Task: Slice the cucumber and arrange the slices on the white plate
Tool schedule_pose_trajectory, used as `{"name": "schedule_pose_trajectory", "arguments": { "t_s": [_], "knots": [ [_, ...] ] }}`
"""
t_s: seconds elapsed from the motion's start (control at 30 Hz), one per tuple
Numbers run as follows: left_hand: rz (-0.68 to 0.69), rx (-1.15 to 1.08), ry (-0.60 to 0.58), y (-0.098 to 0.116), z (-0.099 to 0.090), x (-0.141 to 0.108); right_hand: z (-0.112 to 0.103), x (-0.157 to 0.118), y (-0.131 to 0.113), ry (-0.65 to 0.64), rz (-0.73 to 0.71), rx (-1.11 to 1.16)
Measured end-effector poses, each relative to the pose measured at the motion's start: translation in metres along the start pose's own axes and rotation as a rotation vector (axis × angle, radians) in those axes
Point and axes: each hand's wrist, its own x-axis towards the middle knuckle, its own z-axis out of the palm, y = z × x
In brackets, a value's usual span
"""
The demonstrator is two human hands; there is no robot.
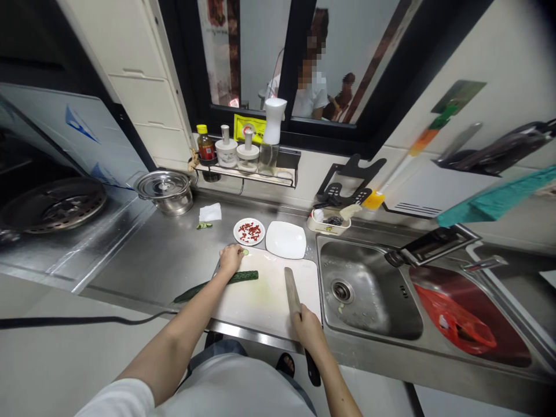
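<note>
My right hand (pixel 309 330) is wrapped round a kitchen knife (pixel 292 291); its blade lies over the right side of the white cutting board (pixel 278 313), and the black handle points toward me. At the board's far left edge, my left hand (pixel 231 258) pinches a small pale cucumber slice (pixel 245 252) at its fingertips. A dark green cucumber (pixel 243 277) passes beneath my left forearm, its cut end on the board and its other end over the steel counter. Beyond the board are a white plate of chopped red pieces (pixel 249 231) and a bare square white plate (pixel 285 240).
To the right is a steel sink (pixel 369 289), with a red plastic bag (pixel 456 318) in the second basin. A lidded steel pot (pixel 167 191) stands at the back left, near the stove (pixel 52 202). Seasoning jars (pixel 247 157) line a wall rack. Green scraps (pixel 205 225) lie near a tissue (pixel 210 212).
</note>
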Motion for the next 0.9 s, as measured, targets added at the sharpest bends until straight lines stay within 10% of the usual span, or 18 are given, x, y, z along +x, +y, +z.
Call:
{"name": "schedule_pose_trajectory", "arguments": {
  "t_s": [0.6, 0.9],
  "knots": [
    [-0.045, -0.077, 0.075, -0.005, 0.001, -0.012, -0.006, -0.003, -0.012, -0.031, 0.008, -0.015],
    [0.167, -0.088, 0.053, -0.011, 0.002, -0.049, 0.005, 0.002, -0.018, -0.014, -0.061, -0.04]
  ]
}}
